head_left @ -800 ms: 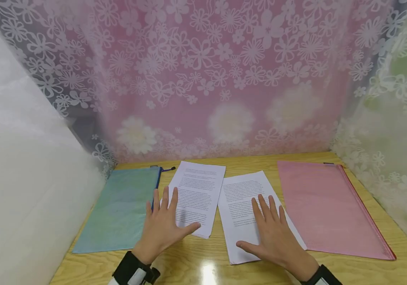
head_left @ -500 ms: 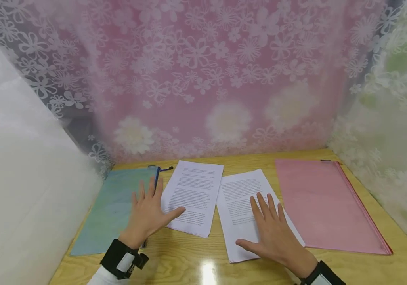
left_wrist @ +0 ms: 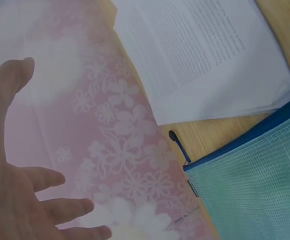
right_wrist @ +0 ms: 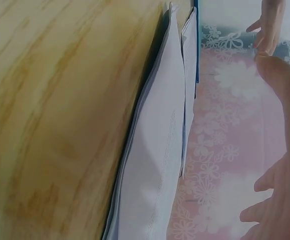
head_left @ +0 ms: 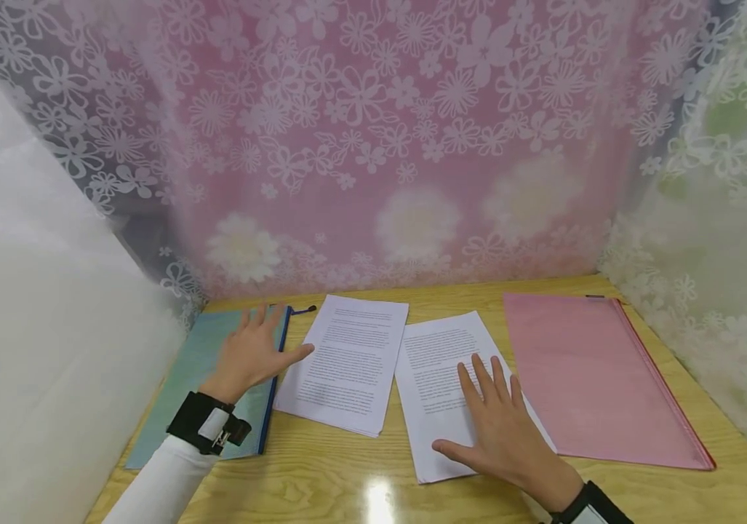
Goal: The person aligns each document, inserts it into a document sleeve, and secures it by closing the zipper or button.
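Note:
My left hand (head_left: 249,358) hovers with fingers spread over the blue-green zip pouch (head_left: 183,378), holding nothing. In the left wrist view the pouch's mesh (left_wrist: 254,180), dark blue zip edge and zip pull (left_wrist: 178,144) show below the fingers. Over the right-hand stack of printed paper (head_left: 435,364), my right hand (head_left: 507,437) is spread and empty; the right wrist view has it above the sheets (right_wrist: 149,165). Between the pouch and that stack lies another stack of printed paper (head_left: 347,364), slightly turned. A pink zip pouch (head_left: 602,378) lies flat at the right.
A wooden table (head_left: 321,480) bears everything. Pink flower-patterned curtain (head_left: 360,145) hangs along its back edge, with a white sheet (head_left: 39,327) on the left and a pale flowered curtain (head_left: 713,291) on the right.
My left hand has moved left and away from me, from the left paper stack's edge to over the blue-green pouch. The right hand has stayed nearly in place.

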A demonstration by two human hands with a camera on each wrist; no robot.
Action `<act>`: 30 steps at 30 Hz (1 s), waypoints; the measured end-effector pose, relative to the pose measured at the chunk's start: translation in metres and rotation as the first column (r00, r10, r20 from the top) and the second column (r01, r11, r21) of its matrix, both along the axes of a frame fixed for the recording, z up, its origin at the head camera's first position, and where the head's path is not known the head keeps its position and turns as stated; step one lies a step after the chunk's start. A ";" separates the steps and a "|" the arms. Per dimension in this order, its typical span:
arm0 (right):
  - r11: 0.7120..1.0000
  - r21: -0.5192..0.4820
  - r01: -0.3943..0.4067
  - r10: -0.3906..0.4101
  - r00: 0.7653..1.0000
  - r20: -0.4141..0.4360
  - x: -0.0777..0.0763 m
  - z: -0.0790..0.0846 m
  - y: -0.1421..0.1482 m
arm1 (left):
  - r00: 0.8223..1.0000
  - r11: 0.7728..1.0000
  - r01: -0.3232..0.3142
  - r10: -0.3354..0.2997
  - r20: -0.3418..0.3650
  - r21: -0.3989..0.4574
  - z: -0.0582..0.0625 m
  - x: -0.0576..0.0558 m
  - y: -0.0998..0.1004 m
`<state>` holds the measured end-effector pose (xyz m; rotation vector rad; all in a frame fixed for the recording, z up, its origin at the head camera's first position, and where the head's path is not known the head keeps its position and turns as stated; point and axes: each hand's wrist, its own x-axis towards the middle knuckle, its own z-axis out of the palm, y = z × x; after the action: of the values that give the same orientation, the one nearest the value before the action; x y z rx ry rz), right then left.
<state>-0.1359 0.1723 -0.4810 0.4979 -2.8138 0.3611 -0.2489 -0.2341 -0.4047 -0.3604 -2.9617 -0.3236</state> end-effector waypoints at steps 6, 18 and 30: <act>1.000 0.002 -0.002 0.002 1.000 -0.001 -0.001 0.000 0.000 | 0.997 1.000 -0.012 0.010 0.072 0.016 0.006 -0.022 -0.012; 1.000 -0.001 -0.001 0.001 1.000 0.011 -0.001 0.000 0.001 | 0.976 0.995 -0.058 0.038 0.216 0.084 0.012 -0.067 -0.038; 1.000 0.023 0.013 -0.013 1.000 -0.003 -0.002 -0.002 0.006 | 0.959 0.990 -0.127 0.106 0.261 0.067 0.004 -0.112 -0.061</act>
<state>-0.1376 0.1784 -0.4827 0.4845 -2.8202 0.3260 -0.3607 -0.2954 -0.4007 -0.1412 -3.1909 -0.5147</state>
